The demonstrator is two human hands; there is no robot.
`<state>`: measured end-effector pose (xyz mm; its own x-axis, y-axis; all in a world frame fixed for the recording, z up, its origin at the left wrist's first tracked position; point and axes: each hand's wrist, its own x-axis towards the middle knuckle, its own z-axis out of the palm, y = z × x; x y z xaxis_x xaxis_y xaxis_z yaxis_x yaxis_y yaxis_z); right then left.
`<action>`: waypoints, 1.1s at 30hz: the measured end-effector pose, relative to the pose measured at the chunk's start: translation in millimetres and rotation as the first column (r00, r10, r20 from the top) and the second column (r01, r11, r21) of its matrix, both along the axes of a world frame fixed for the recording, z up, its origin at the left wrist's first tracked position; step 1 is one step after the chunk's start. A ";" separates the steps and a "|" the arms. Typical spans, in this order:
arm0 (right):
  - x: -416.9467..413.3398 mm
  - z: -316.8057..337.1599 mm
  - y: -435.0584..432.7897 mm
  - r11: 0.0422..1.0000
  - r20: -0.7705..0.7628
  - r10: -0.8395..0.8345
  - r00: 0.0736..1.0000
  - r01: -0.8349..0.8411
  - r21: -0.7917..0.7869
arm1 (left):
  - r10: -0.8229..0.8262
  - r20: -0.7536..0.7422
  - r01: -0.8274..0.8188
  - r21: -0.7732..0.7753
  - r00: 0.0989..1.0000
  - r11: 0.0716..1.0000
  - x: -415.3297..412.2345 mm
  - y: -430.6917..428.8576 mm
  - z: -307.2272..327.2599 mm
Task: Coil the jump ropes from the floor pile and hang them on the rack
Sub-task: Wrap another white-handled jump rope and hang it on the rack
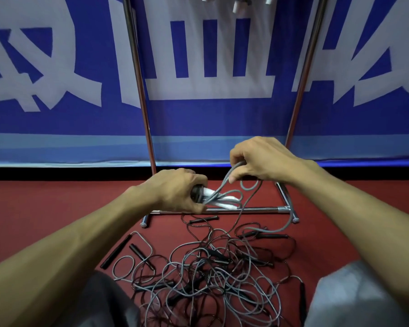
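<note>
My left hand [178, 190] grips the white handles and gathered loops of a grey jump rope [224, 198] above the rack's base. My right hand [255, 161] pinches a loop of the same grey rope a little higher and to the right. The rope's loose end trails down over the rack's base bar into the tangled pile of grey and black jump ropes [213, 274] on the red floor between my knees. The chrome rack [142, 90] stands in front of me, with white-handled ropes [236, 5] hanging at its top.
A blue banner with large white characters [57, 67] covers the wall behind the rack. Loose black handles [116, 251] lie on the floor left of the pile. The rack's base bar [257, 210] and capped feet sit just beyond the pile. My grey-clad knees frame the bottom corners.
</note>
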<state>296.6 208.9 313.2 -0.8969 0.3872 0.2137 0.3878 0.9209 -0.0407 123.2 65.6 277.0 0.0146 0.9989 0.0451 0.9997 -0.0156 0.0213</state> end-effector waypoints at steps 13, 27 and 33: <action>-5.7 -37.5 2.7 0.916 -0.045 -0.142 0.989 0.114 -0.385 | 0.064 0.981 -0.120 -0.042 0.185 0.992 3.7 1.0 15.0; -33.5 -56.3 -50.0 0.337 0.010 -0.180 0.984 0.071 -0.939 | 0.090 0.992 -0.536 -0.125 -0.091 0.835 -28.5 7.9 -4.7; -26.9 -40.0 -40.1 0.753 0.047 -0.202 0.978 0.186 -0.631 | 0.169 0.967 -0.617 -0.016 0.191 0.787 -47.2 4.2 -19.0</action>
<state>269.6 168.8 273.2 -0.7857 0.6068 -0.1207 0.5467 0.5896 -0.5946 76.0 69.8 258.1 -0.6480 0.7616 0.0094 0.1837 0.1444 0.9723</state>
